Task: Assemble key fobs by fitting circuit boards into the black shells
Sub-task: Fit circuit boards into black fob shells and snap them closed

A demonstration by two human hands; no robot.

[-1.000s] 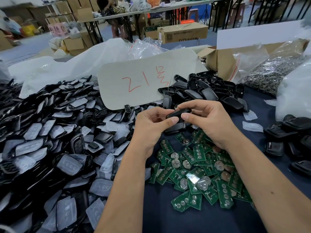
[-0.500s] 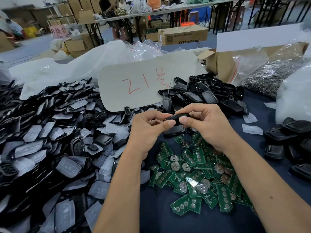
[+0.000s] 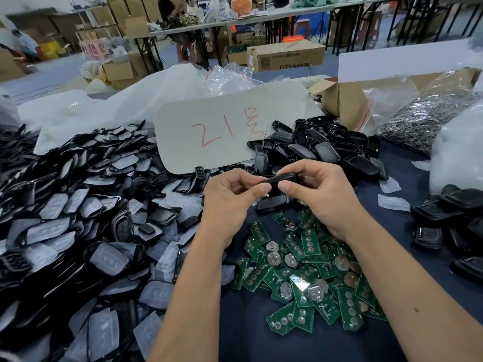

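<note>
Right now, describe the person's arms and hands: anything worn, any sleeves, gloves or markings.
Both forearms are bare as far as the frame shows: no sleeves in view. The left hand and the right hand wear no gloves, and no rings, watch or wristband show. Fingernails are short and unpainted. A small dark spot marks the right forearm. Upper arms are out of view.

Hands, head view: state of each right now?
Left hand: closed, thumb and fingers pinching the black shell.
Right hand: closed, pinching the same black shell from the other end.
</note>
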